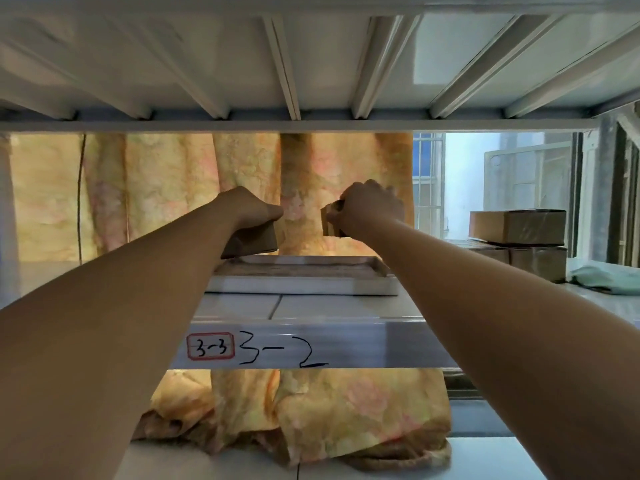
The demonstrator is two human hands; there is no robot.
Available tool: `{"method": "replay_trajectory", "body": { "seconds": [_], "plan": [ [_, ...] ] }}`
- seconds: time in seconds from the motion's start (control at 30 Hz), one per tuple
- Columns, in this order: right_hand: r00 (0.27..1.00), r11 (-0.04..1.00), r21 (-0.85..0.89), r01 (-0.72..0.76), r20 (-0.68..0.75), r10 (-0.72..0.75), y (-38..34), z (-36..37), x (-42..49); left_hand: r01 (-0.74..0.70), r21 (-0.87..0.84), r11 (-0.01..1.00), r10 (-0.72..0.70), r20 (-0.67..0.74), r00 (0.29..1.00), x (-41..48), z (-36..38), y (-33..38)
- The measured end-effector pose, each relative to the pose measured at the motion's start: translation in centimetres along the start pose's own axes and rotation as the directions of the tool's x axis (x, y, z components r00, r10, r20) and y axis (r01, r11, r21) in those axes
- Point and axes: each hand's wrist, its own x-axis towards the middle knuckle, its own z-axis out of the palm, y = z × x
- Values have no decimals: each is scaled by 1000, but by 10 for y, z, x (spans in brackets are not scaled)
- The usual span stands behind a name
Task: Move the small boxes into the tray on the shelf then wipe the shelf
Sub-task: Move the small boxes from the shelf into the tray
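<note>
A shallow white tray lies on the white shelf, straight ahead. My left hand grips a small brown cardboard box from above, held just over the tray's far left corner. My right hand is closed around a second small brown box, raised above the tray's right side. Both forearms reach in over the shelf's front rail. The tray's inside is mostly hidden by its low rim.
Stacked cardboard boxes stand on the shelf at the right, with a pale green cloth beside them. A yellow floral curtain hangs behind. The upper shelf's underside is close overhead. The front rail carries the marks 3-3 and 3-2.
</note>
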Motion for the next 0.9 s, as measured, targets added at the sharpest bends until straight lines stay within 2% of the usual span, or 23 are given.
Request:
{"method": "replay_trajectory", "body": {
  "seconds": [0.13,0.3,0.47,0.63,0.9],
  "plan": [
    [999,1000,29,12,48,-14,-25,11,-6,43,30,999,-43,-2,999,1,0,-15],
    [996,999,43,7,84,-11,-38,19,-12,21,169,985,-17,-26,1000,6,11,-33],
    [995,998,58,-14,100,9,-42,25,-16,29,220,975,-25,-19,1000,6,22,-41],
    [993,996,90,-19,115,9,-48,28,-20,34,292,956,-9,-88,996,0,25,-42],
    [989,993,122,-1,145,-17,-56,40,-29,35,370,928,8,-114,993,-4,33,-51]
  ]
}}
